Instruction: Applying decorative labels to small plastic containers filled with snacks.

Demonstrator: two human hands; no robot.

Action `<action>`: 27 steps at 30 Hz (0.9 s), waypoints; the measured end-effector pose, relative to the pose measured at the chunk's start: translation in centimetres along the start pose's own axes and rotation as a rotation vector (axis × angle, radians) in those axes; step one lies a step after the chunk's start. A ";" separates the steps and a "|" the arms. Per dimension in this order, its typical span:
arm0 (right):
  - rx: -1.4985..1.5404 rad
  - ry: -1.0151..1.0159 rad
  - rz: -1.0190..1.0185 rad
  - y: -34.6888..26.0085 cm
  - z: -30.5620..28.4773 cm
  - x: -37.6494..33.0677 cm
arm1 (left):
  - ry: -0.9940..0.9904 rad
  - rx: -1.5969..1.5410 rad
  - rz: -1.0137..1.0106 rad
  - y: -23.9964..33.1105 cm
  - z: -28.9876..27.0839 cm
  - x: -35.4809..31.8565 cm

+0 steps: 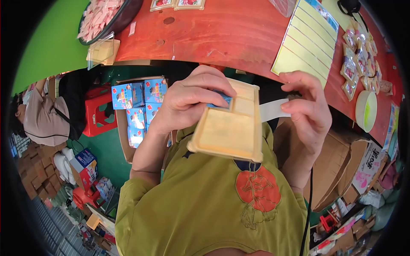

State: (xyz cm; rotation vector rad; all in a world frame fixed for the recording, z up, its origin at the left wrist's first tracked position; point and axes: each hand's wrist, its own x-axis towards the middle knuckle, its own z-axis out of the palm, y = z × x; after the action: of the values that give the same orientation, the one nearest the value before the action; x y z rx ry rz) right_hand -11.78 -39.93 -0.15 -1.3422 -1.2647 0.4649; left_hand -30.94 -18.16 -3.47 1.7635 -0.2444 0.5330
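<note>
While left hand (pixel 192 100) grips it, pale yellow compartmented tray (pixel 230 128) tilts, small blue packet (pixel 220 101) inside.

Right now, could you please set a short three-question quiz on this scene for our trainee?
1. True or false: the left hand presses a small blue piece against the pale yellow compartmented plastic tray.
2. What does the right hand pinch? A) a white paper strip B) a red stool C) a round black bowl
3. Fill in: the open cardboard carton on the green floor holds small ____ boxes.

Key: 1 true. 2 A, the white paper strip beside the tray. 3 blue.
</note>
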 end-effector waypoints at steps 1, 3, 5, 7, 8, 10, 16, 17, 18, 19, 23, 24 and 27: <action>0.018 -0.032 0.002 0.0 -0.2 0.2 | -0.063 0.061 0.029 0.4 0.1 0.2; 0.021 -0.090 -0.036 -0.2 -0.1 1.2 | -0.108 0.065 0.052 0.7 0.6 0.8; 0.031 -0.218 0.021 -0.5 0.3 2.1 | -0.160 0.093 0.097 0.5 1.3 1.2; 0.068 -0.381 0.039 -0.2 1.1 2.7 | -0.123 0.068 0.063 0.9 2.1 1.4; 0.067 -0.378 0.042 0.0 1.3 2.7 | -0.084 0.047 0.032 1.0 2.5 1.5; 0.144 -0.460 0.088 0.2 1.5 2.7 | -0.029 0.057 0.046 0.7 3.4 1.1; 0.293 -0.433 0.187 1.0 1.8 1.4 | 0.137 0.177 0.153 0.7 4.8 0.8; 0.323 -0.353 0.237 1.0 1.9 1.1 | 0.165 0.222 0.184 0.8 4.9 0.8; 0.320 -0.350 0.241 1.1 1.7 1.2 | 0.163 0.216 0.185 0.8 4.9 0.7; 0.252 -0.401 0.203 1.2 1.4 1.5 | 0.113 0.291 0.228 0.8 4.9 0.4; 0.159 -0.407 0.137 1.4 1.8 1.9 | -0.017 0.459 0.316 1.4 4.1 -0.2; 0.158 -0.409 0.134 1.5 2.1 1.9 | -0.030 0.501 0.353 1.4 4.0 -0.2; 0.115 -0.422 0.157 1.8 2.7 2.0 | -0.035 0.604 0.448 0.6 4.3 -0.2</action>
State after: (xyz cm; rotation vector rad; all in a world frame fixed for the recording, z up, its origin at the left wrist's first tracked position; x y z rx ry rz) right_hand -12.72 -36.53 -1.57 -1.2901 -1.4514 0.9559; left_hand -30.47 -22.51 -3.80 2.3175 -0.5538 0.9721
